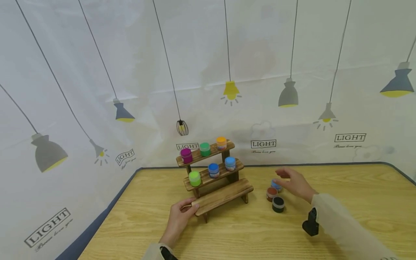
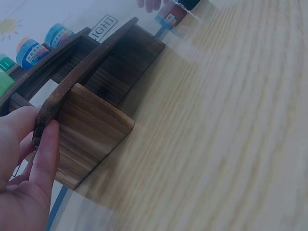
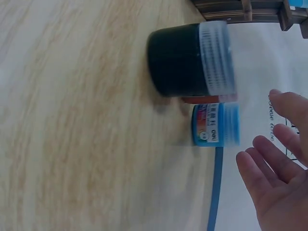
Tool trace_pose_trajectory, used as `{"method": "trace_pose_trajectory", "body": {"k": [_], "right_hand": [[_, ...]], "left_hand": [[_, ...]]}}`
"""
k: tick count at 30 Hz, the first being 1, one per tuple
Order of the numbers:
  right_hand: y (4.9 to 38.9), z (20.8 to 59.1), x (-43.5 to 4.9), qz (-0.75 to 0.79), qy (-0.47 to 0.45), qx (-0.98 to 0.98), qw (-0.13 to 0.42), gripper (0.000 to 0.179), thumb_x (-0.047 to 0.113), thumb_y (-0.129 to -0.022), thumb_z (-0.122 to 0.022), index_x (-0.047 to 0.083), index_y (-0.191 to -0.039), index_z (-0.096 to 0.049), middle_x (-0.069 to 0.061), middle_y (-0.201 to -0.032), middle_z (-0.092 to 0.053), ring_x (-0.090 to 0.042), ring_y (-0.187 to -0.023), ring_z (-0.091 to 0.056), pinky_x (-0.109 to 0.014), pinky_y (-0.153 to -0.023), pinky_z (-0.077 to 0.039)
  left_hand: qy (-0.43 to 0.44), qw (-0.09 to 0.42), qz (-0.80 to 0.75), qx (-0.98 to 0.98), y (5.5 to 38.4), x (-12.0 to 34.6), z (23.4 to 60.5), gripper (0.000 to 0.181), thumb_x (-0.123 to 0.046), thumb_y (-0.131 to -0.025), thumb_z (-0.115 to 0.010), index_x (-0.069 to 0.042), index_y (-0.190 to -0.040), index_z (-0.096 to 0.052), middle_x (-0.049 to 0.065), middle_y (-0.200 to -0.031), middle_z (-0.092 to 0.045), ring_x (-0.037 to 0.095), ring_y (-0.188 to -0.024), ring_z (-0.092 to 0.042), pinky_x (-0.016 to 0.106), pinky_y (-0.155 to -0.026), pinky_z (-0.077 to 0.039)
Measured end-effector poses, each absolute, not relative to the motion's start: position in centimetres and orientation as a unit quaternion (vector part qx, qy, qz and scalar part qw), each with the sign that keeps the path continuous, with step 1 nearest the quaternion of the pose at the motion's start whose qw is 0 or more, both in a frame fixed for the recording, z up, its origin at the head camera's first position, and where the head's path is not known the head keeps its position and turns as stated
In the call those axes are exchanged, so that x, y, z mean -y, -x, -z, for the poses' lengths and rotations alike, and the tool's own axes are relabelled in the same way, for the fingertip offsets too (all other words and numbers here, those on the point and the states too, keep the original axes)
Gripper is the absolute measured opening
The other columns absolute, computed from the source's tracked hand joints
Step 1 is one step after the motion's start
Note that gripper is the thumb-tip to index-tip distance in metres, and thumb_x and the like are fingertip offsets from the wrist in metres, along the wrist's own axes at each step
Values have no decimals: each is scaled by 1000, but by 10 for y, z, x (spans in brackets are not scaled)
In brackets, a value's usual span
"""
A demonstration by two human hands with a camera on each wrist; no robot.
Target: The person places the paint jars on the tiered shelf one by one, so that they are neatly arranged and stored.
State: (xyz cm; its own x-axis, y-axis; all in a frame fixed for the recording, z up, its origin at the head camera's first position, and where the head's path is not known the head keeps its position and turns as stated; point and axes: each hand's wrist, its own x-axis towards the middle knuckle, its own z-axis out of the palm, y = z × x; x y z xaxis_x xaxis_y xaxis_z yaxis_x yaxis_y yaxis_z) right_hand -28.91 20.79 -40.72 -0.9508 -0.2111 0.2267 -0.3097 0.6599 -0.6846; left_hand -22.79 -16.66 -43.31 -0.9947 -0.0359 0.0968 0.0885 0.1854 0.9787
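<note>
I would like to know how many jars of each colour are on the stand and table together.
Blue jars: 3
Green jars: 2
Purple jar: 1
Orange jar: 1
Reddish-brown jar: 1
Black jar: 1
Total: 9

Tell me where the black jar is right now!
In the head view, the black jar stands on the table to the right of the wooden stand, just in front of the reddish-brown jar.

A corner set up like a booth, the kind of room unclear: wrinkled white sheeting [image 1: 195, 54] printed with pendant lamps [image 1: 288, 95] and "LIGHT" signs [image 1: 263, 144] backs a wood-grain counter [image 1: 247, 234].
</note>
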Motion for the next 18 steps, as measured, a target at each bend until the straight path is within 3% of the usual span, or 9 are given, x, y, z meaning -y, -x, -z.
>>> {"method": "trace_pose_trajectory", "body": {"k": [18], "right_hand": [[293,433,-210,-429,-142,892,25,44,12,-88,-56,-10,-123,-43,-27,-116,-49,-40,-104,-47,-45,-83,-42]], "left_hand": [[22,52,635,771,229,167,434,37,-13,-81,-65,8,-111,-57,21,-111,-56,16,-84,-59,19,-65,-48]]}}
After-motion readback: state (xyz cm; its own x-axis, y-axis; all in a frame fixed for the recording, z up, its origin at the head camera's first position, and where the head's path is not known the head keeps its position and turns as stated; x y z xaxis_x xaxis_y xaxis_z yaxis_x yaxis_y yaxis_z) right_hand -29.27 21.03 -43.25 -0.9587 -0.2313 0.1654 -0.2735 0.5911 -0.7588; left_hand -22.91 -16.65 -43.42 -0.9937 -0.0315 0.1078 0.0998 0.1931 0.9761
